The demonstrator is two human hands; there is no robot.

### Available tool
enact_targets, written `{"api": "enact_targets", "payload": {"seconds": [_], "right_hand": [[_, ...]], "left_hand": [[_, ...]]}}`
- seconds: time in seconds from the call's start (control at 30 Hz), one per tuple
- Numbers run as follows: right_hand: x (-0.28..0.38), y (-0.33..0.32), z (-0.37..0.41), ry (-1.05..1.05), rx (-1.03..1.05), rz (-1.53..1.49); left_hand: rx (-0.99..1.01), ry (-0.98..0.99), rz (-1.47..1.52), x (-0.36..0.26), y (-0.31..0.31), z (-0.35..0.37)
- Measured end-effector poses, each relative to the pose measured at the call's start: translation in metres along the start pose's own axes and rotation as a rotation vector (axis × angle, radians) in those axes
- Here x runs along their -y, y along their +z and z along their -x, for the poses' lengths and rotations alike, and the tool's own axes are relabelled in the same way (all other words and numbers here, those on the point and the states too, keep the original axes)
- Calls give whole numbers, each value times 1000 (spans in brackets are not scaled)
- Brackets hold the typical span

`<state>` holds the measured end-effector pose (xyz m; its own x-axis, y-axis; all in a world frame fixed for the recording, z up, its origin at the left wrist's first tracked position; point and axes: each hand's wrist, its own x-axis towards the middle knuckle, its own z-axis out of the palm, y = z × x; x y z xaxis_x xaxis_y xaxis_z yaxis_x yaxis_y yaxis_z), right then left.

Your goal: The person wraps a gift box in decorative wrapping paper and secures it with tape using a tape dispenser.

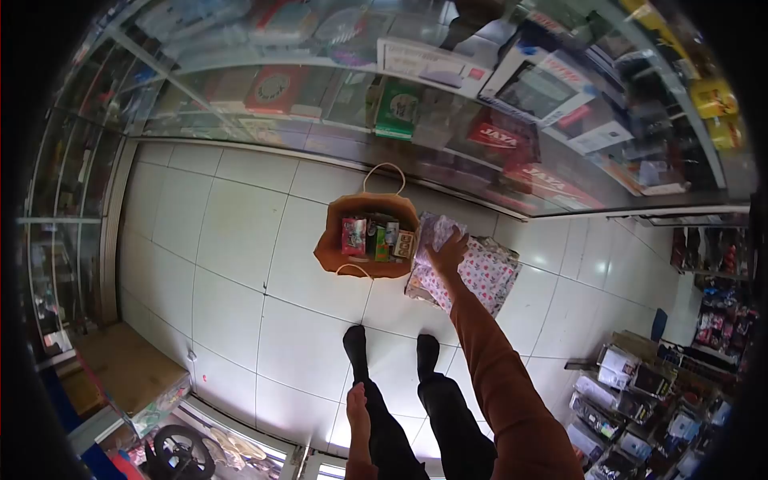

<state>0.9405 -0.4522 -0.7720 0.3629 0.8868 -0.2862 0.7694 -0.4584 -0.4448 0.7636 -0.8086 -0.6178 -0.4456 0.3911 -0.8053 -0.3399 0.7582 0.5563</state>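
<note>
1. Beside the thigh: left hand (358,410), fingers slack, holding nothing.
2. Farther out: right hand (448,254) laid flat, fingers spread, atop the wrapped parcel (484,278) on the floor (240,240).
3. Touching the parcel's left side: paper bag (330,244) of boxes (376,238).
4. Beyond: glass counter (480,144).

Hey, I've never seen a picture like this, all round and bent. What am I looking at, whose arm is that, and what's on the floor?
It is one picture, from a camera worn on a person's head, looking down; the wide lens bends the edges. No machine: just the person's two bare hands. The right hand, in a rust-coloured sleeve, rests on a flower-patterned wrapped bundle on the tiled floor. Beside it stands an open brown paper bag with small boxes inside. The left hand hangs empty by the leg. Glass display cases full of goods surround the spot.
</note>
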Motion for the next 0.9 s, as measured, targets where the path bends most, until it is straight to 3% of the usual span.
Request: {"api": "enact_targets", "payload": {"seconds": [0.1,0.23,0.3,0.37,0.43,0.5,0.6,0.73,0.77,0.8,0.9], "right_hand": [[6,22,-13,21,-16,-20],[8,25,-10,-48,152,69],[12,12,-1,-208,18,-8],[12,-2,8,-426,-105,-85],[31,-34,31,-598,-99,-150],[46,-53,52,-739,-56,-188],[54,-52,83,-772,-34,-169],[77,-55,149,-719,215,-170],[92,-57,173,-752,160,-173],[109,-64,191,-680,340,-181],[178,-80,239,-909,420,-192]], "left_hand": [[-53,-18,-3,21,10,0],[-87,26,34,7,14,-3],[-176,218,-117,-18,17,0],[-258,391,-70,-17,16,-11],[-351,530,-163,-35,16,-15],[-380,561,-171,-45,14,-18],[-357,520,-120,-56,11,-14],[-468,515,-231,-66,-10,8],[-495,504,-252,-79,-18,17],[-508,520,-237,-91,-29,22],[-483,524,-221,-134,-71,28]]}}
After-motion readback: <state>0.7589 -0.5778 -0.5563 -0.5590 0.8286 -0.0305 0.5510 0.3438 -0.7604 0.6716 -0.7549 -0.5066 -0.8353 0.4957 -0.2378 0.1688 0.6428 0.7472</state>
